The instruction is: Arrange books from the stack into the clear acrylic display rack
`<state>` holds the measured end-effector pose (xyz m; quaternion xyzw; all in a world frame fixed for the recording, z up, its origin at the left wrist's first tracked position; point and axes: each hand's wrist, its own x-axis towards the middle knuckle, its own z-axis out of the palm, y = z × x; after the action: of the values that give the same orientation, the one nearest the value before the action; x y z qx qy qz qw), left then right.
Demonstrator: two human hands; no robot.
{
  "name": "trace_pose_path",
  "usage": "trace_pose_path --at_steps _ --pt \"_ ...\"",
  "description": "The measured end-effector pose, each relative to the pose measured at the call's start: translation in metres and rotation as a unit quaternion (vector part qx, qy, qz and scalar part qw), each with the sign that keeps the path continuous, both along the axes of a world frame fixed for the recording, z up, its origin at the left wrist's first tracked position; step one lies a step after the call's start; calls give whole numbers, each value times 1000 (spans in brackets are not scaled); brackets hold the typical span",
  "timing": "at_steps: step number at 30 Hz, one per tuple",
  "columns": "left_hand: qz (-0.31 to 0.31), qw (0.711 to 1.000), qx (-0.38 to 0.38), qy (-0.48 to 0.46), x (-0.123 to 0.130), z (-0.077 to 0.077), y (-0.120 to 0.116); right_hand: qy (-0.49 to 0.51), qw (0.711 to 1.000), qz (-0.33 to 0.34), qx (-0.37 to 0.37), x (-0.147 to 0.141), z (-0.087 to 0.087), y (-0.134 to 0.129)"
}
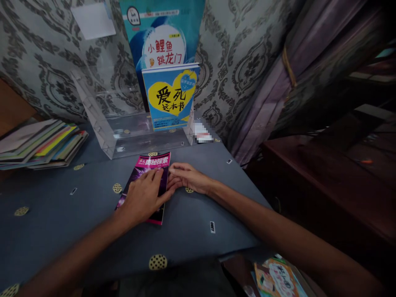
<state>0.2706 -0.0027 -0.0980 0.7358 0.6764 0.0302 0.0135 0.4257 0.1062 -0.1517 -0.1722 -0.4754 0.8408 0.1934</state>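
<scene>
A thin book with a pink and purple cover lies flat on the grey-blue tablecloth. Across its middle rests my left hand, fingers spread over the cover and thumb pointing to the right. My right hand is at the book's right edge, its fingers curved and touching or very near that edge; whether they grip it is unclear. Behind the book stands a clear plastic rack. A blue and yellow book leans upright in it, in front of a larger teal book.
A stack of books and papers sits at the table's left. A small white item lies beside the rack. Patterned wall covering and a curtain are behind. Dark red furniture stands on the right; below the table edge is a colourful book.
</scene>
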Motion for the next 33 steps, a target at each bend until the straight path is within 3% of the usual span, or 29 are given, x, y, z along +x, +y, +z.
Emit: trace_pose_path --at_steps 3,7,11,13,18,21,33 --pt "-62 997 -41 -1 -13 3 -2 -20 1000 -10 -14 -2 2 0" --pt "-161 982 -99 8 -61 0 -9 -67 993 -92 -41 -2 7 6" --pt "-198 975 -96 19 -98 -8 -16 -100 989 -107 -15 1 9 12" --pt "-195 976 -86 35 -91 -8 -17 -103 989 -102 9 2 9 12" --pt "-110 986 -30 124 -31 -1 -6 -117 987 -106 27 1 11 8" --pt "-92 984 -6 150 -10 -2 4 -122 986 -110 26 2 13 7" --pt "-90 988 89 91 -23 -21 4 -117 984 -120 62 0 9 9"
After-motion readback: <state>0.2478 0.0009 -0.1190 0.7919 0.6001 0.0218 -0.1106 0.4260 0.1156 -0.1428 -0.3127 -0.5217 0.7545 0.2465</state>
